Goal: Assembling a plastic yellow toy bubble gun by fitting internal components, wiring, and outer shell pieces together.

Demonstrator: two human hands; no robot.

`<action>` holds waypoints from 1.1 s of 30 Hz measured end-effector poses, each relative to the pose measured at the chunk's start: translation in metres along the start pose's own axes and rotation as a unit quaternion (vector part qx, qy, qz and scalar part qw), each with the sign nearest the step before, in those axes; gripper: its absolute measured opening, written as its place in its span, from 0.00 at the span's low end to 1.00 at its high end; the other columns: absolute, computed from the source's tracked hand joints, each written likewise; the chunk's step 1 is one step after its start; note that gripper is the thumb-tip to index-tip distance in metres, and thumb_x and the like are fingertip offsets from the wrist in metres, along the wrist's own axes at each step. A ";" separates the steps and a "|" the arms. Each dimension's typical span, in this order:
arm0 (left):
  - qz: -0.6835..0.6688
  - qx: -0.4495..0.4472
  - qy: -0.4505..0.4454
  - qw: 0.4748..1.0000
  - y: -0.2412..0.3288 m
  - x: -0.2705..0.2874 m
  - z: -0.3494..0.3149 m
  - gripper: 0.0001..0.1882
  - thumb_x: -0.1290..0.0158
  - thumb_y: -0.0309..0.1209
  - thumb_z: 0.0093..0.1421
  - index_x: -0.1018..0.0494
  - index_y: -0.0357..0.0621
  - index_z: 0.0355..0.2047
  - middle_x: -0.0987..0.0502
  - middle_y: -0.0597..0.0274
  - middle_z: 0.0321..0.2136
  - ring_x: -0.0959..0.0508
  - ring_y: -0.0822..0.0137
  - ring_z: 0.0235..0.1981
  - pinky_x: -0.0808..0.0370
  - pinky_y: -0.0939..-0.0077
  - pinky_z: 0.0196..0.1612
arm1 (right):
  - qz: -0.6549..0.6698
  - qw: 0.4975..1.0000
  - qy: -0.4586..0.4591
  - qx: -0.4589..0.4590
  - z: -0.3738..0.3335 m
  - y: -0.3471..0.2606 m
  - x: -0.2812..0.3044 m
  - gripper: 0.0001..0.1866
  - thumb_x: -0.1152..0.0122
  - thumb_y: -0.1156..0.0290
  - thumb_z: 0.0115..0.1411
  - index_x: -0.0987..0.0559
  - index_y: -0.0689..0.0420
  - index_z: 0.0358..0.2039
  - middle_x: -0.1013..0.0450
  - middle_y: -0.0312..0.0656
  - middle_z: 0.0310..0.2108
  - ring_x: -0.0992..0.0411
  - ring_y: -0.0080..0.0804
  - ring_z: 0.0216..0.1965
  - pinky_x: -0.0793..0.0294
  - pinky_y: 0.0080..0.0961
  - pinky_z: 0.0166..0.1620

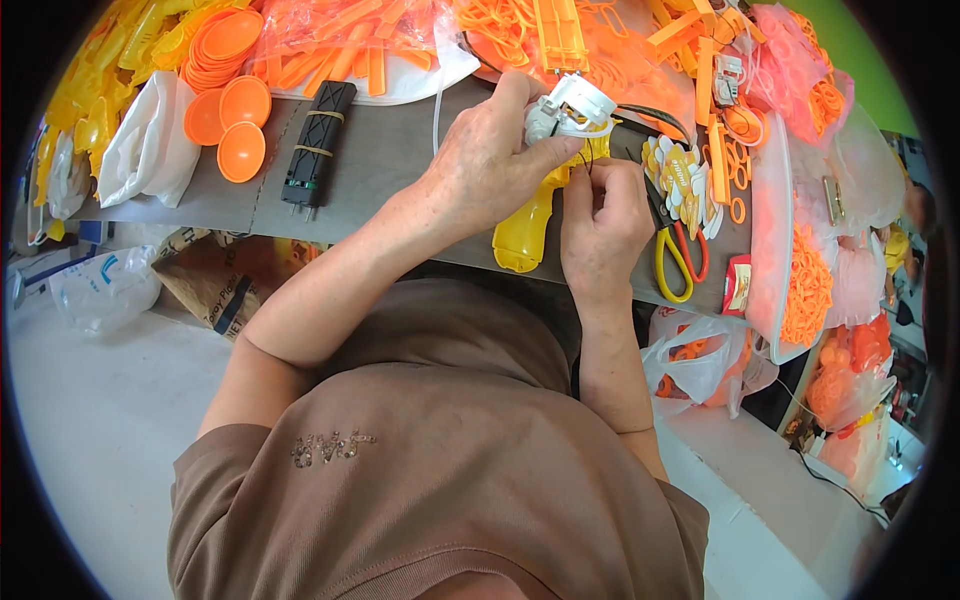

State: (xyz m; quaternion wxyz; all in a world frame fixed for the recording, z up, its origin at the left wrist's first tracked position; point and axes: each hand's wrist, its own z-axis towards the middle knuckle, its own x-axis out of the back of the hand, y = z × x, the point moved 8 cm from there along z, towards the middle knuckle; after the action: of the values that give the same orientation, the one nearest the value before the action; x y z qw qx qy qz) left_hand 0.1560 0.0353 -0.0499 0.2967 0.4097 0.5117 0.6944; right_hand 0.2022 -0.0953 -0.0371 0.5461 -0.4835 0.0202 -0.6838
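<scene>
Near the table's edge, my left hand (pixel 478 165) is closed around a white plastic mechanism (pixel 580 102) with a round part at its top. Beside it, my right hand (pixel 605 225) pinches a thin dark wire (pixel 588 158) just under the mechanism. What else the right fingertips may hold is hidden. Beneath both hands lies a yellow plastic shell piece (pixel 520 238), partly covered by them. To the right of my right hand rest scissors (pixel 673 270) with yellow and red handles.
Left lie a black oblong part (pixel 318 140) with rubber bands, orange round cups (pixel 242 150) and a white bag (pixel 150 140). Orange strips (pixel 350 45) are heaped at the back. Rightward are printed cards (pixel 680 178), a small red packet (pixel 737 283) and a tub of orange pieces (pixel 805 290).
</scene>
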 end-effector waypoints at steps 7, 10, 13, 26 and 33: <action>-0.011 -0.007 0.001 1.000 0.002 -0.002 0.000 0.21 0.42 0.33 0.54 0.38 0.34 0.40 0.25 0.44 0.28 0.22 0.51 0.30 0.27 0.63 0.32 | -0.113 0.992 -0.049 0.013 0.006 -0.008 -0.003 0.05 0.42 0.79 0.54 0.29 0.63 0.28 0.32 0.42 0.23 0.31 0.31 0.21 0.31 0.27 0.26; -0.007 -0.018 -0.003 1.000 0.003 -0.002 0.002 0.20 0.43 0.33 0.53 0.37 0.35 0.40 0.25 0.44 0.28 0.22 0.49 0.31 0.27 0.63 0.32 | 0.102 0.971 -0.098 -0.193 0.008 0.025 -0.010 0.12 0.43 0.79 0.52 0.31 0.65 0.37 0.27 0.47 0.22 0.25 0.38 0.22 0.27 0.30 0.26; 0.009 -0.031 -0.022 0.999 0.010 -0.006 0.005 0.19 0.43 0.32 0.53 0.36 0.36 0.39 0.24 0.45 0.27 0.22 0.48 0.31 0.27 0.62 0.33 | 0.246 0.890 -0.159 -0.351 0.007 0.048 -0.018 0.11 0.42 0.82 0.50 0.29 0.63 0.35 0.28 0.39 0.24 0.30 0.22 0.20 0.29 0.18 0.21; 0.055 -0.131 -0.046 0.989 0.013 -0.021 0.010 0.20 0.42 0.25 0.53 0.32 0.44 0.46 0.24 0.59 0.28 0.27 0.72 0.25 0.28 0.76 0.30 | 0.040 0.999 -0.004 0.033 -0.027 0.004 0.005 0.16 0.45 0.83 0.55 0.28 0.67 0.46 0.29 0.48 0.35 0.27 0.38 0.33 0.26 0.27 0.35; 0.103 -0.168 -0.062 0.978 0.013 -0.029 0.009 0.20 0.42 0.26 0.52 0.30 0.44 0.46 0.23 0.58 0.29 0.26 0.69 0.25 0.27 0.77 0.30 | -0.002 0.997 -0.043 0.058 -0.029 0.002 0.000 0.18 0.47 0.87 0.50 0.27 0.68 0.44 0.32 0.52 0.38 0.29 0.48 0.38 0.28 0.33 0.40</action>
State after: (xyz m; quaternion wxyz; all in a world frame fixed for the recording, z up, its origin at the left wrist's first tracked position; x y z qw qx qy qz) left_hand 0.1776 0.0116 -0.0436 0.3192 0.4468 0.3236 0.7705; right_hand 0.1833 -0.1109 -0.0534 0.5723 -0.4799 -0.0433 -0.6636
